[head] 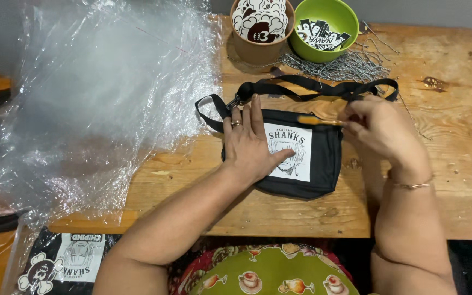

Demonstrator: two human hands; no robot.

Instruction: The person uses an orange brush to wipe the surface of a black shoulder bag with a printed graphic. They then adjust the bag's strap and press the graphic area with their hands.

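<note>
A small black pouch bag [320,164] with a white printed patch lies on the wooden table [454,180]. Its black strap [312,87] loops across the table behind it. My left hand [249,145] rests flat on the bag's left half, fingers spread, a ring on one finger. My right hand [378,128] is at the bag's top right corner, its fingers pinched on a thin orange-yellow stick-like piece [315,120] that lies along the bag's top edge. A bracelet circles my right wrist.
A heap of clear plastic bags [94,93] covers the table's left part. At the back stand a brown bowl [260,46] of printed tags, a green bowl [350,19] of black labels, and a pile of thin ball chains [340,68]. Another printed black bag [64,262] lies lower left.
</note>
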